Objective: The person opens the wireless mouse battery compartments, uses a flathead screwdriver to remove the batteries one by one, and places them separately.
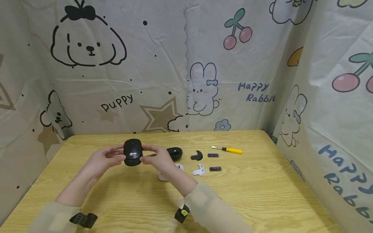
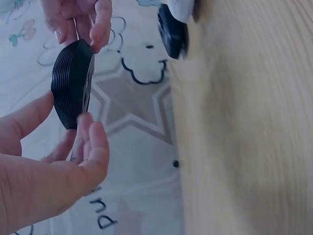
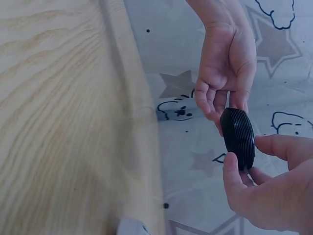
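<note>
A black computer mouse [image 1: 132, 152] with a small white logo is held up above the table between both hands. My left hand [image 1: 102, 161] pinches one side of it with thumb and fingers, and my right hand [image 1: 161, 159] grips the opposite side. In the left wrist view the mouse [image 2: 72, 83] is seen edge-on, showing a ribbed side. The right wrist view also shows the mouse [image 3: 238, 137] from its ribbed edge, with fingertips at both ends. Behind the right hand lies a second black mouse [image 1: 176, 153], partly covered. A white mouse [image 1: 163, 177] is mostly hidden under the right forearm.
Right of the hands lie a black curved piece [image 1: 197, 156] with a tab, a similar white piece [image 1: 199, 170], and two dark batteries, one farther back [image 1: 213, 155] and one nearer [image 1: 215, 169]. A yellow-handled screwdriver [image 1: 233, 150] lies behind them. Printed cloth walls surround the wooden table [image 1: 262, 194].
</note>
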